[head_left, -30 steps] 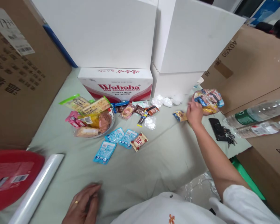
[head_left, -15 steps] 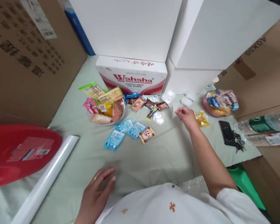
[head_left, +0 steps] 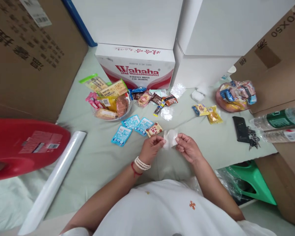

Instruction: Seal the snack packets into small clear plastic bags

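Between my hands, in front of my chest, is a small white, translucent piece of thin plastic [head_left: 170,139]. My left hand [head_left: 151,149] pinches its left edge, and my right hand [head_left: 188,147] pinches the right edge. Just beyond my left fingertips lies a cream and brown snack packet [head_left: 154,129]. Several light-blue packets [head_left: 122,135] lie to the left of it. Farther back, small wrapped snacks [head_left: 157,98] are bunched beside crumpled clear plastic [head_left: 167,113]. A blue-and-yellow packet [head_left: 200,109] and a yellow packet [head_left: 214,114] lie beyond my right hand.
A bowl of packaged snacks [head_left: 124,114] stands at the left, and a pink bowl [head_left: 222,101] of packets at the right. A Wahaha carton [head_left: 137,70] borders the back. A phone [head_left: 240,128], keys and bottles lie right; a red jug [head_left: 27,147] and white roll [head_left: 54,180] left.
My right hand has come back from the far right with the white plastic, uncovering the blue-and-yellow packet. My left hand has moved forward and right and now grips the plastic too.
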Motion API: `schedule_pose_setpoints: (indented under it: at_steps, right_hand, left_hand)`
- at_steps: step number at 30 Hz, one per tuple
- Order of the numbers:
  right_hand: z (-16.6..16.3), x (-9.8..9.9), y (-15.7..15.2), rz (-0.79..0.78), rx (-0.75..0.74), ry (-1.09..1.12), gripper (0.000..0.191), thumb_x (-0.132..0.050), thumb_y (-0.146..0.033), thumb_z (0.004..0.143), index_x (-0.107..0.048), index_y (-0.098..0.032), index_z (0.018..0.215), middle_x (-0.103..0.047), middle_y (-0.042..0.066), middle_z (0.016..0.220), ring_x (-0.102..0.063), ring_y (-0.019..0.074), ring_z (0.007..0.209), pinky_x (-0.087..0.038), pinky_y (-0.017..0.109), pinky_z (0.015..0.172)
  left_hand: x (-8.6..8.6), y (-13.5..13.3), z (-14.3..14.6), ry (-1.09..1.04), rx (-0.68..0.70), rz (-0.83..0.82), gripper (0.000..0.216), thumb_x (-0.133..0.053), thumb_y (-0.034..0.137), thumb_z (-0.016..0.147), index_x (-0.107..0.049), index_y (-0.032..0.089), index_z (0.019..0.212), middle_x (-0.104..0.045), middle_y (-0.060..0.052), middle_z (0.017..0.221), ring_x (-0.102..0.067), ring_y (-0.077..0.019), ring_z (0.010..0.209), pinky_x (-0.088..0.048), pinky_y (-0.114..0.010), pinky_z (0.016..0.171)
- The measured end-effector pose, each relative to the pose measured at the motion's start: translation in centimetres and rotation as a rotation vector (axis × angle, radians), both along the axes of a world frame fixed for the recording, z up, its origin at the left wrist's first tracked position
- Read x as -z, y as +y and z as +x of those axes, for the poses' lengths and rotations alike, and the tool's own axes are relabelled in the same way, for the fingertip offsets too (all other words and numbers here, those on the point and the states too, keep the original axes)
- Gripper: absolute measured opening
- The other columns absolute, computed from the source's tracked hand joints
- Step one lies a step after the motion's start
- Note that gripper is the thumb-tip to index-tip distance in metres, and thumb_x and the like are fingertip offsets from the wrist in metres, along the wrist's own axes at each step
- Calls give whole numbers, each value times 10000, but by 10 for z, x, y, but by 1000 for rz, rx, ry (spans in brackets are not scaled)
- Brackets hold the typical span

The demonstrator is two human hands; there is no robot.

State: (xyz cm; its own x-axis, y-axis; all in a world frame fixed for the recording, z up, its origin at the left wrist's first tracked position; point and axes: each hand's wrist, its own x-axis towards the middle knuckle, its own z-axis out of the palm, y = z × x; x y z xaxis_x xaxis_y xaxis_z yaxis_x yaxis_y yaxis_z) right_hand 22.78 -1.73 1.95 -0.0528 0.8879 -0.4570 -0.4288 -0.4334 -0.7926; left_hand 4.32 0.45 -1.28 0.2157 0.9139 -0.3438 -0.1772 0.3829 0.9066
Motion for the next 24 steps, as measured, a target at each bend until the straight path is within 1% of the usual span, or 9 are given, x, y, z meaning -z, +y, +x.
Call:
schedule_pose_setpoints:
  at_steps: [6,8,10,13,15,17,19,21,24]
  right_hand:
    - [50,0,49,325,329,-519,308,-784,-460,786,-609,-221,871,-489,-66,641,-384,87,532,-317,222,513]
    - [61,4,68,346,305,-715,299,-717,-480,823,-612,-215,913,-543,-39,705,-427,106,570,-377,244,557]
    - [62,5,75,329,215,-958,348,-678,-490,843,-639,-193,1020,-636,30,898,-476,121,615,-457,292,640]
    - [42,4,62,426,94,-1249,445,-586,-491,933,-627,-175,1245,-621,141,1232,-565,165,732,-521,373,791]
    - [19,5,46,605,-71,-1286,481,-556,-479,975,-590,-194,1362,-591,159,1344,-619,236,976,-517,410,914]
    - [-1,10,33,763,-319,-1273,456,-608,-419,965,-610,-224,1378,-614,138,1365,-547,291,1234,-460,453,1049]
    - [-9,19,29,782,-507,-1262,308,-614,-325,960,-709,-232,1237,-689,117,1256,-535,299,1253,-431,478,1080]
    - [-5,27,28,684,-501,-1229,216,-568,-267,967,-764,-222,1045,-741,101,1074,-608,272,1102,-468,458,1020]
    - [11,28,27,452,-210,-1096,210,-595,-348,943,-758,-216,940,-749,71,972,-663,229,918,-536,379,871]
  left_hand:
    - [7,-9,-29,-18,-141,-85,501,-859,587,639,-720,147,834,-655,8,714,-529,-106,628,-432,-234,597]
    - [5,-13,-35,-26,-159,-93,503,-857,585,646,-724,145,852,-665,2,736,-534,-107,638,-439,-236,605]
    - [3,-15,-39,-33,-167,-95,487,-854,575,661,-724,146,852,-656,9,723,-528,-103,634,-441,-234,613]
    - [1,-17,-39,-35,-162,-97,459,-853,555,681,-726,144,839,-638,18,692,-513,-99,623,-435,-231,612]
    - [1,-17,-38,-25,-127,-90,444,-846,547,698,-732,141,840,-637,15,691,-512,-103,627,-431,-233,611]
    - [2,-15,-39,-21,-85,-80,439,-835,547,712,-731,140,840,-637,11,701,-513,-105,628,-431,-236,610]
    - [3,-11,-44,-9,-73,-73,443,-820,559,717,-715,142,822,-623,13,694,-505,-103,618,-426,-235,602]
    - [4,-7,-57,67,-56,-76,444,-798,572,715,-696,148,797,-594,17,659,-492,-106,598,-416,-235,583]
    - [2,-5,-83,384,-34,9,399,-771,539,712,-712,160,822,-588,3,683,-499,-132,616,-445,-267,602]
